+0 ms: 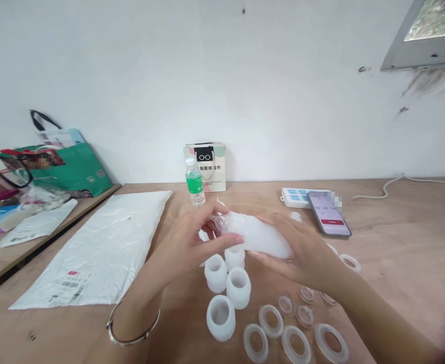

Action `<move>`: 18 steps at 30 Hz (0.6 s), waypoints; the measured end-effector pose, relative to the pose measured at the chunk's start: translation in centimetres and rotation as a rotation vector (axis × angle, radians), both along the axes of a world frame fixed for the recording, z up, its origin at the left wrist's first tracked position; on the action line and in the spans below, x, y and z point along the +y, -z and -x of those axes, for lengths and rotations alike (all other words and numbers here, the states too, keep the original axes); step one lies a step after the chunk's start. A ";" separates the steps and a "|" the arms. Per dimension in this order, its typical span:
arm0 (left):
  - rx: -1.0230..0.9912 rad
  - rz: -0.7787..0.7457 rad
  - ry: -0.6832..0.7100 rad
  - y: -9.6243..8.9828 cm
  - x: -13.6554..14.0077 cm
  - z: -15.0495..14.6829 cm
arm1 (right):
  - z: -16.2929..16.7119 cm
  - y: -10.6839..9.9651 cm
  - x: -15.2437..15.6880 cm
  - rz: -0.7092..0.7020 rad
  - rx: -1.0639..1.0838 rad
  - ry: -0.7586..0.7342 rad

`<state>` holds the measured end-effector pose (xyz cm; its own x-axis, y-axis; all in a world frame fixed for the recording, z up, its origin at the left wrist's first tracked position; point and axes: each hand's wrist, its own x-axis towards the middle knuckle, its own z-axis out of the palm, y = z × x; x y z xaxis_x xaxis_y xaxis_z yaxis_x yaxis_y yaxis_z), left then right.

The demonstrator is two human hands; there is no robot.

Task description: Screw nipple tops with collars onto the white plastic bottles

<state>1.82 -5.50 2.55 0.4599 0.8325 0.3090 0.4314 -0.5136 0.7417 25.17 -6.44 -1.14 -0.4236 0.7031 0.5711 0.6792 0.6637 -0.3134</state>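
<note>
A white, translucent bottle-like body is held nearly level between my two hands above the table. My right hand is wrapped round its wide end. At the narrow end my left hand grips it, with the thumb along the near side. A clear, pointed teat-like tip sticks out of that end among my left fingers, which partly hide it. Beneath my hands stand several white hollow cup-like pieces. Several pale rings and clear discs lie under my right forearm.
A white plastic mailing bag lies at the left. At the back stand a water bottle and a paper bag. A phone leans on a power strip at the right. A green bag is far left.
</note>
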 end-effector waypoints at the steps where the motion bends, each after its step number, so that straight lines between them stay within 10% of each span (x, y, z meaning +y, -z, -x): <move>1: -0.011 -0.013 0.023 0.0 0.1 0.0 | 0.0 -0.1 -0.1 0.106 0.023 -0.019; 8: 0.024 -0.133 0.310 -0.8 0.0 1.1 | 0.0 -0.8 -0.5 1.042 0.413 -0.607; 14: 0.125 -0.136 0.398 -0.8 -0.2 0.7 | 0.8 -0.3 -0.5 1.055 0.371 -0.623; 18: 0.114 -0.215 0.188 -0.5 -0.2 0.8 | 0.0 -0.1 0.7 0.930 0.466 -0.454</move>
